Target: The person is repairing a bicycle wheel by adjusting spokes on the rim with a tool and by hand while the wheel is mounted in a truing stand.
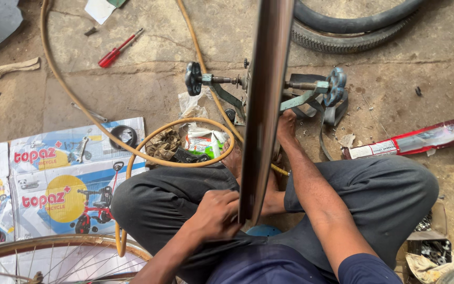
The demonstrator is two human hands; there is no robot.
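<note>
Left hand (217, 214) closed around the near edge of a bicycle wheel rim (265, 105), fingers curled tight on the metal just above the lap. Right hand (286, 126) reaching down past the far side of the same rim toward the stand; fingers hidden behind the rim, so grip there impossible to judge. Rim standing on edge, seen almost end-on, mounted between the two arms of a grey truing stand (311, 94) with black knobs at either side, directly in front of crossed legs in dark trousers. Yellow air hose (148, 142) looping across the floor and passing right under the rim and by the left knee. Further out: red-handled screwdriver (115, 51) well apart on the concrete, flattened printed cardboard (53, 179) to the left, a second spoked wheel (59, 252) at the lower left, a tyre (348, 31) at the top, small parts in a box (432, 247) at the right. Likely risks: fingers pinched between rim and stand arm if the rim turns suddenly; hose snagging on a leg and tugging the stand; rim knocked out of seating by an uneven pull from one side only.
</note>
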